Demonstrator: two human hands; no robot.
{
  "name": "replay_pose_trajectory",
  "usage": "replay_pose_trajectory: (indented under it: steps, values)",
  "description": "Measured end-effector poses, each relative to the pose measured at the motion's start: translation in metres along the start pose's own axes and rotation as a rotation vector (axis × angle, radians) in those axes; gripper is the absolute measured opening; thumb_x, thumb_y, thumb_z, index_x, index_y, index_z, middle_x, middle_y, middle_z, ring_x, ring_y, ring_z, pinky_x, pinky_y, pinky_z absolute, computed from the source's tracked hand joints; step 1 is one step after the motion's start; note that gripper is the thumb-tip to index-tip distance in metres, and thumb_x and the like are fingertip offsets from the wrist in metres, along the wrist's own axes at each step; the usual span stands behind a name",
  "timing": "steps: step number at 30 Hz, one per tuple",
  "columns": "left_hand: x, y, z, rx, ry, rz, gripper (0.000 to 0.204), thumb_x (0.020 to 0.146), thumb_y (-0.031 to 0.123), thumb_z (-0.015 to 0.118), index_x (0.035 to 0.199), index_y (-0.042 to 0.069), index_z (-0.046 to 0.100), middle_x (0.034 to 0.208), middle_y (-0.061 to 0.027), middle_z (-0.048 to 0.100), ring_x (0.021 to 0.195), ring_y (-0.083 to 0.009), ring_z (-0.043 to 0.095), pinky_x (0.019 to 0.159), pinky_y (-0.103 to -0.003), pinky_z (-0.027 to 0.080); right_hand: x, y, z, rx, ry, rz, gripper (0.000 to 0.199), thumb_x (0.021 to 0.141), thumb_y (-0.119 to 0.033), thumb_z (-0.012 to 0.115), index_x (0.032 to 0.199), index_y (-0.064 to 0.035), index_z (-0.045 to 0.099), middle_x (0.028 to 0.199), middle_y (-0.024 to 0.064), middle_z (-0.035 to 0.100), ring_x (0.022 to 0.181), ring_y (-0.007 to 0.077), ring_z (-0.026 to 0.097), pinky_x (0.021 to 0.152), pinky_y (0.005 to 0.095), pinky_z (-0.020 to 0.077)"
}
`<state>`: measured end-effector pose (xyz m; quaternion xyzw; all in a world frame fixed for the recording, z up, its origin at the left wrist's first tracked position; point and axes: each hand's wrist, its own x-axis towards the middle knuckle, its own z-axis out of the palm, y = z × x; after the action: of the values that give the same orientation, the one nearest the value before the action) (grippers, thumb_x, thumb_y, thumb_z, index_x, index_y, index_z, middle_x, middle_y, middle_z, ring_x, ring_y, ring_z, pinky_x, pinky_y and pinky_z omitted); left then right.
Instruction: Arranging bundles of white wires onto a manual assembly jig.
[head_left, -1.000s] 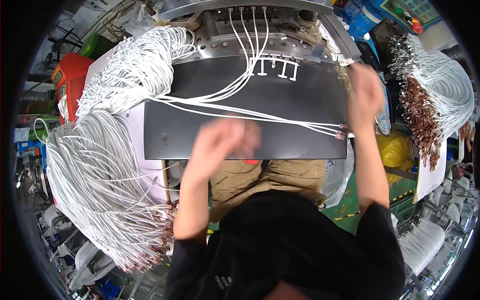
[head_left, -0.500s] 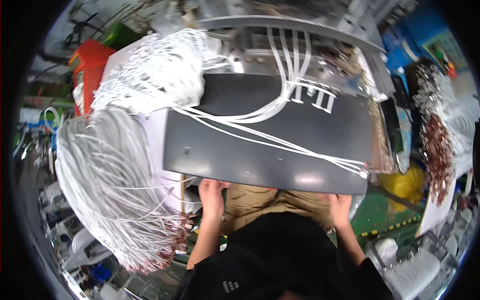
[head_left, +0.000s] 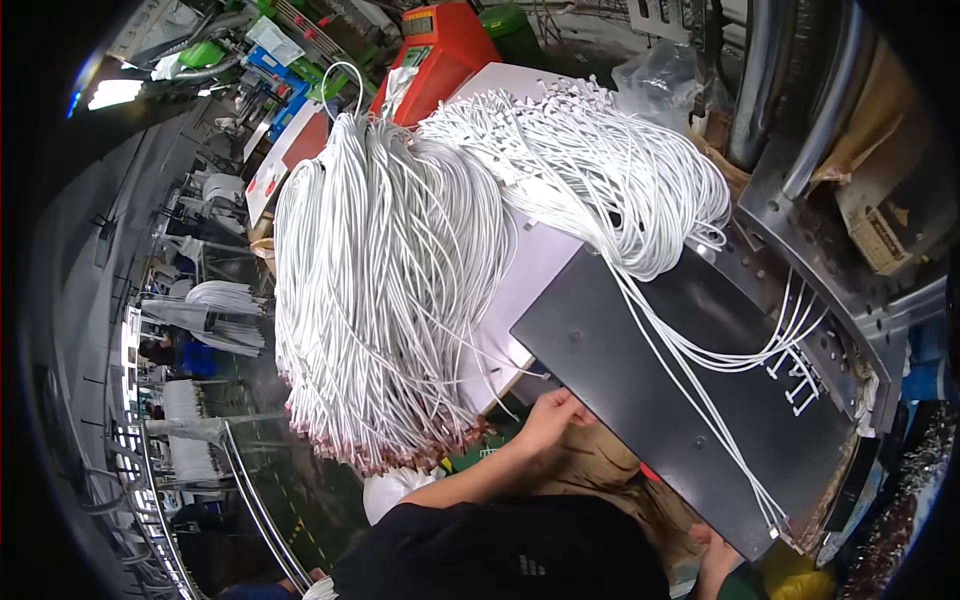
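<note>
My left hand is at the front edge of a flat black board, near its left corner, with fingers curled in and closed on the edge. Lower down, at the same edge's right end, my right hand also grips the rim; part of its fingers is hidden. Several thin white cables lie across the board. Some curve to small white fittings at its far side; others end in small connectors at the near right corner.
A big bundle of white cables with copper-coloured ends hangs over a pale table on the left. A second heap of white cables lies behind the board. Beyond are an orange-red machine and metal frame parts.
The view has swung left, so the board now sits slanted at the right and the cable bundles fill the middle. Both hands remain along the board's front edge.
</note>
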<state>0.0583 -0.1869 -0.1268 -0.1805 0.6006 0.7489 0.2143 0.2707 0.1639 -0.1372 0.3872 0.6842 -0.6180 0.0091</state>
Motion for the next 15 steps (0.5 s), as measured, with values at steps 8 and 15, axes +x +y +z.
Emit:
replay_pose_trajectory:
  steps: [8, 15]
  values:
    - [0.004, -0.005, 0.016, 0.192, 0.095, 0.138, 0.025, 0.098, 0.013, 0.052, 0.085, -0.002, 0.068, 0.078, -0.0093, 0.071, 0.073, -0.0181, 0.067, 0.072, -0.028, 0.053, -0.021, -0.043, 0.033, -0.349, 0.142, -0.067, 0.035, 0.092, -0.013, 0.050, 0.072, 0.0048, 0.072, 0.068, 0.0109, 0.072, 0.064, 0.0160, 0.068, 0.065, 0.0299, 0.0538]
    - [-0.045, 0.039, 0.052, 0.786, -0.207, 1.012, 0.016, 0.087, 0.003, 0.052, 0.082, 0.001, 0.067, 0.075, -0.0107, 0.067, 0.067, -0.0227, 0.062, 0.068, -0.033, 0.050, -0.039, -0.164, 0.035, -0.030, -0.848, -0.287, 0.024, 0.099, -0.019, 0.059, 0.109, -0.0012, 0.072, 0.108, 0.0102, 0.073, 0.099, 0.0205, 0.068, 0.091, 0.0334, 0.0521]
